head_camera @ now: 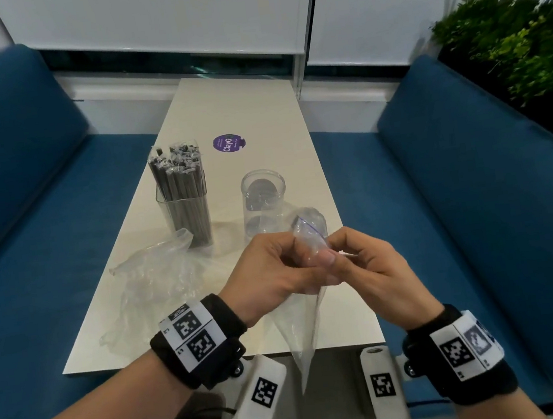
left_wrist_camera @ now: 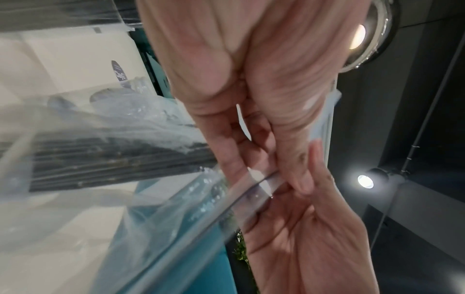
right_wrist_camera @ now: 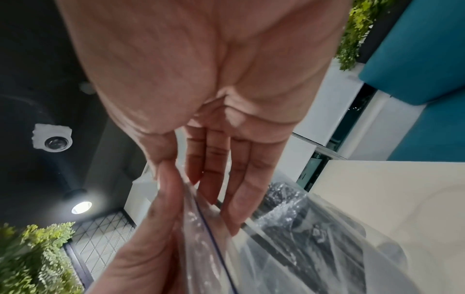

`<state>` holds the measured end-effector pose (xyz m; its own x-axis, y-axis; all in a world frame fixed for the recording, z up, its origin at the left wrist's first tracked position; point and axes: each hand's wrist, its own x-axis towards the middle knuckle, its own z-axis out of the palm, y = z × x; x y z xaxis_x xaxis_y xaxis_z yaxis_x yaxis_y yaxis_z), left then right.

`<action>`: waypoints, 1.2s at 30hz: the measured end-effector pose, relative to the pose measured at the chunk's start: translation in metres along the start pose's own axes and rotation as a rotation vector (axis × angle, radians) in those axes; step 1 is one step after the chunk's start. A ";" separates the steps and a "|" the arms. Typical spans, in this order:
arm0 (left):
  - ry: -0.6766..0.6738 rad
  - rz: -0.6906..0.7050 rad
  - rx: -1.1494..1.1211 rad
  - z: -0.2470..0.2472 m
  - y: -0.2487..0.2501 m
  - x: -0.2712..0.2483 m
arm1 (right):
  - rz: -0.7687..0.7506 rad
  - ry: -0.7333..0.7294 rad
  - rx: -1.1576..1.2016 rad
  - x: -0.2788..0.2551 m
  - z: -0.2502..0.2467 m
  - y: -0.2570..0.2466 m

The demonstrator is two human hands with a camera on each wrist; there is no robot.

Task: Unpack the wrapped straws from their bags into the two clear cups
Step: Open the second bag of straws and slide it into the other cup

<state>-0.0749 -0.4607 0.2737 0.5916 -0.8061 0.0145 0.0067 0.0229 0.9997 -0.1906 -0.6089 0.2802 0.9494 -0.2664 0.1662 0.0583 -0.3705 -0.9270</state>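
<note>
Both hands hold one clear zip bag (head_camera: 303, 323) up over the table's near edge. My left hand (head_camera: 284, 260) and right hand (head_camera: 356, 255) pinch its top strip between thumb and fingers, close together. The bag hangs down limp, and in the head view I see no straws inside it. A square clear cup (head_camera: 184, 216) packed with dark wrapped straws (head_camera: 178, 172) stands behind on the left. To its right a round clear cup (head_camera: 264, 203) stands empty. The left wrist view shows my left hand (left_wrist_camera: 284, 175) on the bag's strip (left_wrist_camera: 254, 189). The right wrist view shows my right hand (right_wrist_camera: 214, 185) on the bag (right_wrist_camera: 276, 248).
A crumpled empty plastic bag (head_camera: 153, 285) lies on the cream table (head_camera: 243, 109), left of my hands. Further back, a purple round sticker (head_camera: 229, 142) is on the table top. Blue sofas (head_camera: 470, 170) flank the table, and green plants (head_camera: 517, 37) stand at the far right.
</note>
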 end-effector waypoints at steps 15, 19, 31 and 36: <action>0.114 -0.045 -0.037 0.021 0.002 0.005 | -0.115 0.033 -0.734 0.015 -0.023 0.006; 0.243 -0.028 -0.084 0.015 0.007 0.008 | 0.176 0.207 -0.690 0.027 -0.041 0.003; 0.394 -0.172 -0.411 0.001 0.013 0.022 | 0.273 0.199 -0.391 0.017 -0.059 0.040; 0.214 -0.153 0.209 0.000 0.004 0.027 | 0.325 0.293 0.140 0.028 -0.056 0.031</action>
<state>-0.0591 -0.4824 0.2782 0.7524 -0.6481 -0.1180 -0.0443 -0.2285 0.9725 -0.1795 -0.6773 0.2747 0.7992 -0.5968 -0.0718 -0.1680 -0.1071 -0.9800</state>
